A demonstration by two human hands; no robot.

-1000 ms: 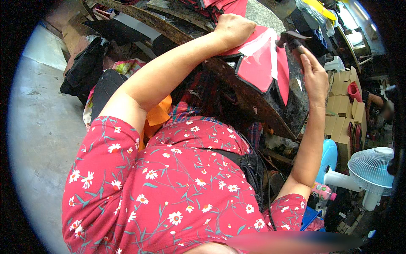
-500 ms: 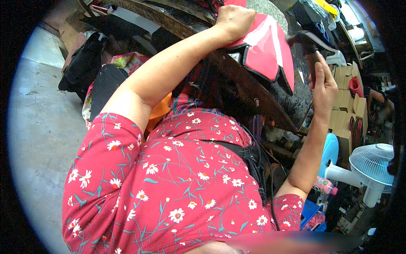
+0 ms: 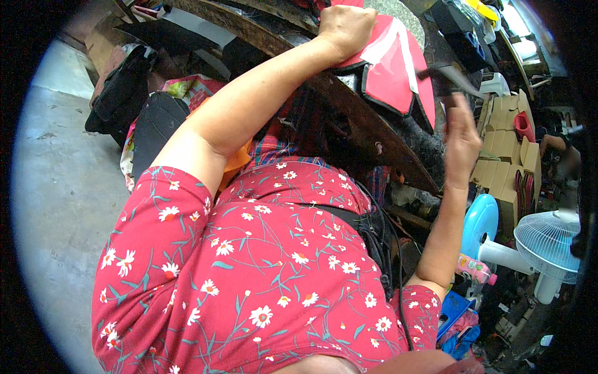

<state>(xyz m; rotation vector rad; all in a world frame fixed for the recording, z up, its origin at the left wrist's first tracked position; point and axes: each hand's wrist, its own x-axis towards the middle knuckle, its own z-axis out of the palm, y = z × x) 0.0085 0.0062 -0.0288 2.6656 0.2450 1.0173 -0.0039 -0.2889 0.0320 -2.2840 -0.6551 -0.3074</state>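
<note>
My left hand (image 3: 347,30) is closed in a fist on the upper left part of a red piece (image 3: 387,87) with black edging and white strips across it. The piece lies on a dark worktable (image 3: 411,138), and its pointed flaps spread toward me. At the right, my raised right hand (image 3: 462,146) grips a hammer (image 3: 443,76), blurred by motion. The dark hammer head is close to the right edge of the red piece; I cannot tell whether they touch. My palm and fingers hide most of the handle.
A grey stone slab (image 3: 405,19) lies beyond the red piece. Stacked cardboard boxes (image 3: 498,162) stand to the right, with a white and blue fan (image 3: 548,246) nearer me. A black bag (image 3: 121,93) is at the left, above the grey floor (image 3: 68,218). Another person's arm shows far right.
My right hand and the hammer have moved down and to the left, bringing the head nearer the red piece. My left hand stays in place.
</note>
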